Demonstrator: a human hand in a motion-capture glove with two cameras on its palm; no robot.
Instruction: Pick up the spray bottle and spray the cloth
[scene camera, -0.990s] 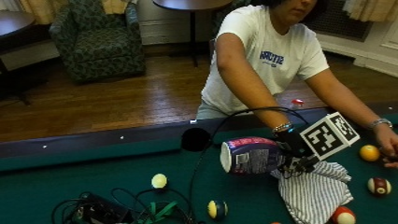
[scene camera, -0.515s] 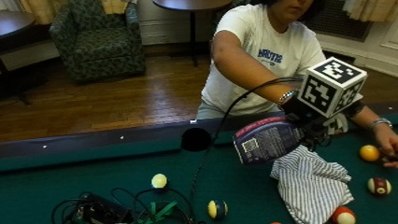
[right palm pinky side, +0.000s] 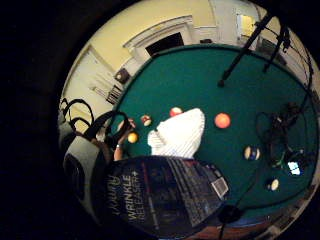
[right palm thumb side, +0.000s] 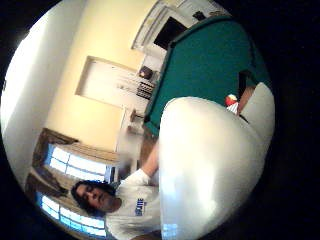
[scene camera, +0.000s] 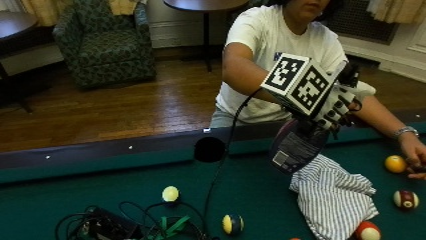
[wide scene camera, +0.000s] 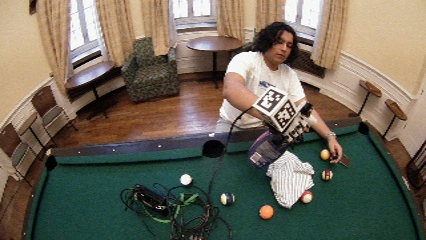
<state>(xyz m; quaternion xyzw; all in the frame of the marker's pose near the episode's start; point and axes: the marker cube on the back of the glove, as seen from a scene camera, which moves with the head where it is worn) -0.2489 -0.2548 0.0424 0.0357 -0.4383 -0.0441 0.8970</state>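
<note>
Lifting higher than a moment ago, the gloved right hand (scene camera: 336, 102) is carrying the spray bottle (scene camera: 297, 147) up off the bench (scene camera: 80, 187), grip curled around its neck. It is hanging tilted above the striped cloth (scene camera: 333, 197); spraying is remaining.

A dark spray bottle (right palm pinky side: 165, 197) looms above the striped cloth (right palm pinky side: 179, 134).

Your four cameras, one green felt pool table (scene camera: 80, 200)

Your outside views face across it; your palm views look down from close above it.
</note>
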